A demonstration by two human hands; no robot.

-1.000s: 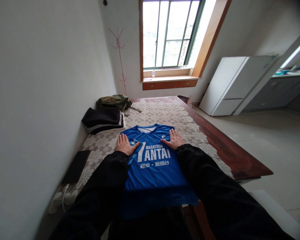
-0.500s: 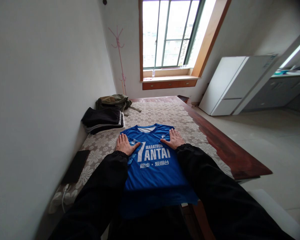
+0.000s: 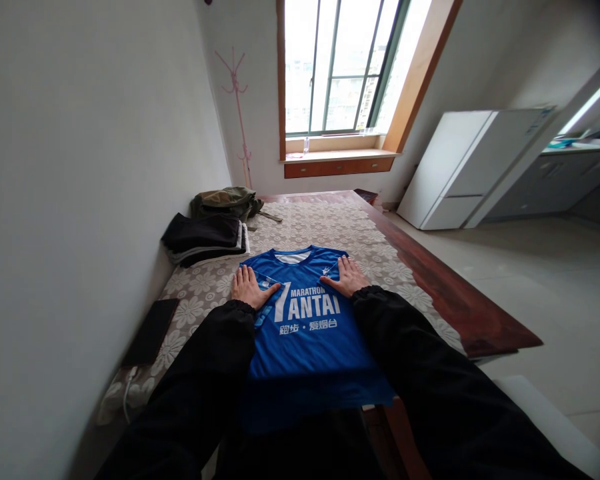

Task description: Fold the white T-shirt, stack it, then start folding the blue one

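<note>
A blue T-shirt (image 3: 310, 350) with white lettering lies front side up on a table, its neckline pointing away from me and its lower edge hanging over the near side. Both sleeves are turned inward over the chest. Flat on the left sleeve rests my left hand (image 3: 250, 288), fingers stretched and thumb pointing inward. My right hand (image 3: 347, 276) lies the same way on the right sleeve near the shoulder. Neither hand grips the cloth.
Under the shirt is a floral tablecloth (image 3: 325, 223) on a dark red wooden table (image 3: 490, 330). Folded dark clothes (image 3: 205, 237) and a green-brown backpack (image 3: 225, 202) sit at the back left. Nearer, a black phone-like slab (image 3: 151, 332) lies beside a white cable (image 3: 127, 393) by the wall.
</note>
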